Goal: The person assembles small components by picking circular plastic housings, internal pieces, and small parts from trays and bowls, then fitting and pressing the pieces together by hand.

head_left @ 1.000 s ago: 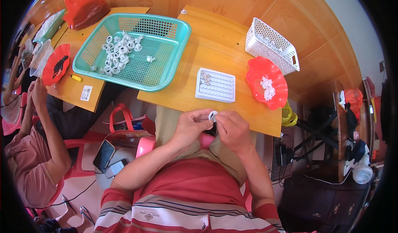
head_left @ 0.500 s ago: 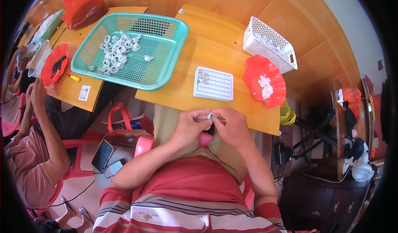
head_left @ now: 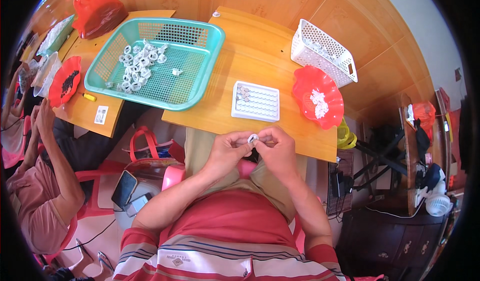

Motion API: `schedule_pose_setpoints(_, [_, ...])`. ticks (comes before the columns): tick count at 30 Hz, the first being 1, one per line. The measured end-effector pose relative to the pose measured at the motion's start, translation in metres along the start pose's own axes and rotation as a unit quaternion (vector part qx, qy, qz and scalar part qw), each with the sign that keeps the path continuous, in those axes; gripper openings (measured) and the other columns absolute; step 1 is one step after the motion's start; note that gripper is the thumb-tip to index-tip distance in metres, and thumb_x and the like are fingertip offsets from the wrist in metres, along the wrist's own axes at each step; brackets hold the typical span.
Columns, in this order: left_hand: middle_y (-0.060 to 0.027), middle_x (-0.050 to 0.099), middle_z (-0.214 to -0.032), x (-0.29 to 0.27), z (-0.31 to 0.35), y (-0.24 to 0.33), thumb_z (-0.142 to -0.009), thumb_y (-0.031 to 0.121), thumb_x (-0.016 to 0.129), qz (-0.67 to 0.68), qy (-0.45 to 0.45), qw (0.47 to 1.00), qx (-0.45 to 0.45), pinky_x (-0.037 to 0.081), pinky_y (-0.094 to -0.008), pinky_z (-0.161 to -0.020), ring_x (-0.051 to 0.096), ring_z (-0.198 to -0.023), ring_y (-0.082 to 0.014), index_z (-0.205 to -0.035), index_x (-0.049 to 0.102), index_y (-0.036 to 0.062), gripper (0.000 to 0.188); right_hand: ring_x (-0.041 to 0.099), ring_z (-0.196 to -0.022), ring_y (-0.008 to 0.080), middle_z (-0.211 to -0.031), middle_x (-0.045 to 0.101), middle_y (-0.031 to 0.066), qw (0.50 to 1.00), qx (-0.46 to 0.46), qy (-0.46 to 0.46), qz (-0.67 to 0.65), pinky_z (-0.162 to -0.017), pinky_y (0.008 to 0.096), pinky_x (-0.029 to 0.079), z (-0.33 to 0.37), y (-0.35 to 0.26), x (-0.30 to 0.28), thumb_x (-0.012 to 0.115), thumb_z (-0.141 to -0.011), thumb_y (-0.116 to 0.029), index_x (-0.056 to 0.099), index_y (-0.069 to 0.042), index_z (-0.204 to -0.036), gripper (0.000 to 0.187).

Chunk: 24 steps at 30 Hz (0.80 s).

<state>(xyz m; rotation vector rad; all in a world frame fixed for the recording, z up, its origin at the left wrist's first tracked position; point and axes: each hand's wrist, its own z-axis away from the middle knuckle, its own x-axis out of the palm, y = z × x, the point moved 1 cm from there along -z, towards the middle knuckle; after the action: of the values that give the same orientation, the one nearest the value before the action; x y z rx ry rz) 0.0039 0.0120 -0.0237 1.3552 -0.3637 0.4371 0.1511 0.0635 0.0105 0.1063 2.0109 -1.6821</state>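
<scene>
A small white ring-shaped plastic part (head_left: 252, 138) is pinched between my two hands, just off the table's front edge and over my lap. My left hand (head_left: 226, 152) grips it by thumb and fingertips from the left. On its other side my right hand (head_left: 278, 151) is closed, thumb and index finger pressed against the ring. Beyond my hands lies a shallow white tray (head_left: 255, 117) with rows of round hollows; several small greyish discs sit at its left end. A wavy-rimmed red dish (head_left: 306, 81) to the right holds a heap of small white pieces.
A green mesh basket (head_left: 172, 90) at the left holds many similar white parts. At the back right stands a white perforated basket (head_left: 345, 72). Further left are a red plastic bag (head_left: 99, 16), a red dish of dark pieces (head_left: 59, 73), a yellow-handled tool (head_left: 89, 97) and a co-worker's arm (head_left: 62, 161).
The white ring has turned, so its opening now faces up more. My right fingers have shifted and straightened around it. The whole view has moved very slightly.
</scene>
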Motion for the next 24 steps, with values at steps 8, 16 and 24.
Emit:
schedule_pose_setpoints(8, [-0.0065,0.068,-0.096,-0.001,0.001,0.002,-0.091,0.0,0.062,-0.005,0.004,1.0,0.01,0.051,-0.0218,-0.071,0.062,-0.082,-0.0087,-0.118,0.062,-0.0049,0.028,0.063,-0.073,0.0073,-0.082,0.068,0.0045,0.974,0.094,-0.077,-0.19,-0.064,0.0201,0.051,-0.005,0.006,-0.003,0.067,-0.081,0.007,0.066,0.003,-0.087,0.008])
schedule_pose_setpoints(16, [-0.0095,0.069,-0.099,-0.003,0.001,0.001,-0.089,0.002,0.064,0.023,0.023,0.999,-0.026,0.053,-0.0235,-0.073,0.065,-0.086,-0.0124,-0.118,0.061,-0.0052,0.03,0.066,-0.074,0.0103,-0.083,0.07,0.0079,0.967,0.09,-0.067,-0.23,-0.066,0.0226,0.053,-0.003,0.015,-0.003,0.065,-0.084,0.004,0.066,0.006,-0.09,0.007])
schedule_pose_setpoints(24, [-0.011,0.069,-0.099,-0.003,0.002,0.004,-0.088,0.004,0.067,0.058,0.021,0.997,-0.051,0.055,-0.024,-0.072,0.067,-0.084,-0.0141,-0.116,0.061,-0.0048,0.03,0.065,-0.078,0.0104,-0.087,0.069,0.0079,0.955,0.099,-0.093,-0.264,-0.069,0.0233,0.054,-0.003,0.013,-0.007,0.065,-0.084,0.004,0.065,0.004,-0.094,0.009])
